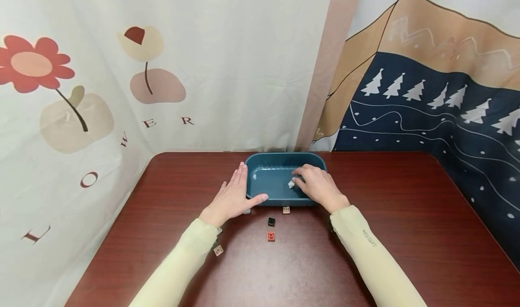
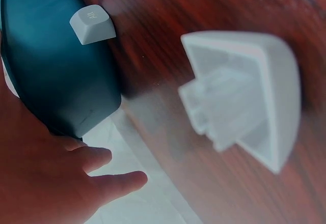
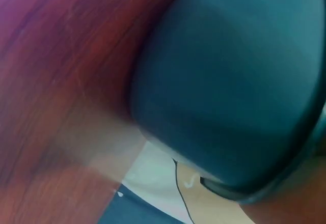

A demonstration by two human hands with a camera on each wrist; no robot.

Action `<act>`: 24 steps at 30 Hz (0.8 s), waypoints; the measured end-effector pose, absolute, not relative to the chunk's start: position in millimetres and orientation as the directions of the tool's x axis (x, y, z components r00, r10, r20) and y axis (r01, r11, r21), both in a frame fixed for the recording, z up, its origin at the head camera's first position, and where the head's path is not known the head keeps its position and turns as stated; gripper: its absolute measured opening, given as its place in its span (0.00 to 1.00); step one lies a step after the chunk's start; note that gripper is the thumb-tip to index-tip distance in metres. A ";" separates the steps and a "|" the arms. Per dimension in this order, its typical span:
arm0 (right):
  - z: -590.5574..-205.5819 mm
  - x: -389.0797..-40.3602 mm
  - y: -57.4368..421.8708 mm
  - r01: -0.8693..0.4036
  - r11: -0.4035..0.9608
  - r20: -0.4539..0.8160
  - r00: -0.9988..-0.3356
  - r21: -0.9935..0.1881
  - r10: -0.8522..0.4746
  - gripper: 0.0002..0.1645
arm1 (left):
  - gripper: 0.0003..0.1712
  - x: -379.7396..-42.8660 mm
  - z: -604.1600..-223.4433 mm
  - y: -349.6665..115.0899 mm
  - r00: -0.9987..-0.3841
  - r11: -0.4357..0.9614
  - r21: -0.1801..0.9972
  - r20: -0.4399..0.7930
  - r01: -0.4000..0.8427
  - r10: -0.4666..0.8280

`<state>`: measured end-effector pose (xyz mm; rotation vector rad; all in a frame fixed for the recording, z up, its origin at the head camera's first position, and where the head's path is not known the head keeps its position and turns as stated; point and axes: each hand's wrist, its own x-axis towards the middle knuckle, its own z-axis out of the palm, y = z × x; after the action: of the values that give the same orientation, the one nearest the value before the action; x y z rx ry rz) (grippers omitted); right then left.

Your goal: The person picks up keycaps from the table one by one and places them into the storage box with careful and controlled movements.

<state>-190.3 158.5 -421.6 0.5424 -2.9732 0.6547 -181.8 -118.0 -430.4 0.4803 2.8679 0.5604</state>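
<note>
A dark teal plastic basin (image 1: pixel 284 202) stands at the table's back edge. My left hand (image 1: pixel 232 197) lies along its left side with straight fingers, the thumb reaching over the front rim. Over the basin's right part is my right hand (image 1: pixel 320 185), thumb and forefinger slightly apart. A small white keycap (image 1: pixel 291 184) shows just below the thumb tip, inside the basin's outline. In the left wrist view, a whitish keycap marked Alt (image 2: pixel 92 24) sits beside the basin wall, and an overturned white keycap (image 2: pixel 282 96) is close to the camera. The right wrist view shows mostly the basin's outside.
On the reddish-brown table (image 1: pixel 386 225) lie a black keycap (image 1: pixel 271 221), a red keycap (image 1: pixel 271 236) and a beige keycap (image 1: pixel 286 210) before the basin. Another beige keycap (image 1: pixel 218 250) is beside the left sleeve. A printed curtain (image 1: pixel 243 72) hangs behind the table.
</note>
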 end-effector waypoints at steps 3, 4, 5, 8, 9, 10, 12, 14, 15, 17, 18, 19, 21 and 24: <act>-418.8 -182.7 161.6 -0.368 0.844 0.200 -0.928 -0.389 -0.313 0.19 | 0.70 -181.7 -430.7 -118.3 -0.931 0.876 0.397 -0.116 0.276 0.346; -417.7 -179.4 162.9 -0.379 0.841 0.229 -0.923 -0.385 -0.311 0.20 | 0.70 -181.8 -430.8 -118.4 -0.931 0.874 0.400 -0.117 0.275 0.346; -416.5 -176.0 164.1 -0.393 0.836 0.259 -0.914 -0.382 -0.311 0.20 | 0.70 -182.0 -431.0 -118.3 -0.931 0.876 0.397 -0.118 0.274 0.345; -413.9 -164.9 168.3 -0.439 0.823 0.342 -0.883 -0.361 -0.321 0.19 | 0.70 -182.7 -431.4 -117.8 -0.932 0.878 0.392 -0.116 0.275 0.344; -413.4 -160.9 169.5 -0.453 0.819 0.364 -0.873 -0.353 -0.325 0.19 | 0.70 -183.0 -431.6 -117.6 -0.932 0.878 0.390 -0.113 0.276 0.343; -413.3 -157.1 170.8 -0.469 0.814 0.386 -0.860 -0.343 -0.333 0.19 | 0.69 -183.4 -431.5 -117.1 -0.933 0.880 0.386 -0.112 0.278 0.343; -413.9 -148.7 172.3 -0.501 0.805 0.422 -0.835 -0.317 -0.353 0.19 | 0.70 -183.8 -431.4 -116.5 -0.933 0.881 0.380 -0.108 0.281 0.344; -415.0 -139.9 172.3 -0.538 0.793 0.452 -0.806 -0.288 -0.383 0.20 | 0.70 -183.5 -431.0 -116.6 -0.932 0.882 0.377 -0.109 0.282 0.345; -415.7 -135.6 171.9 -0.558 0.784 0.466 -0.789 -0.272 -0.400 0.20 | 0.70 -183.2 -430.7 -116.7 -0.932 0.882 0.378 -0.110 0.283 0.346; -417.2 -127.3 170.4 -0.605 0.761 0.498 -0.747 -0.234 -0.440 0.21 | 0.71 -182.3 -430.0 -117.2 -0.931 0.881 0.378 -0.113 0.284 0.348; -418.0 -123.8 169.5 -0.629 0.747 0.514 -0.723 -0.215 -0.461 0.21 | 0.71 -181.8 -429.6 -117.3 -0.931 0.882 0.377 -0.114 0.283 0.348; -418.8 -120.4 168.4 -0.653 0.732 0.532 -0.697 -0.193 -0.481 0.21 | 0.71 -181.5 -429.5 -117.3 -0.931 0.881 0.379 -0.111 0.283 0.347; -421.4 -114.6 166.1 -0.695 0.703 0.561 -0.647 -0.153 -0.517 0.20 | 0.70 -181.0 -429.2 -117.1 -0.932 0.879 0.384 -0.106 0.282 0.345; -425.2 -107.1 161.6 -0.739 0.665 0.572 -0.593 -0.107 -0.567 0.19 | 0.69 -180.7 -429.6 -117.0 -0.934 0.879 0.385 -0.099 0.281 0.342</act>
<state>-107.1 161.6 -425.2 1.0117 -2.3802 0.4596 -180.7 -117.0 -429.6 0.4824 2.8850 0.5539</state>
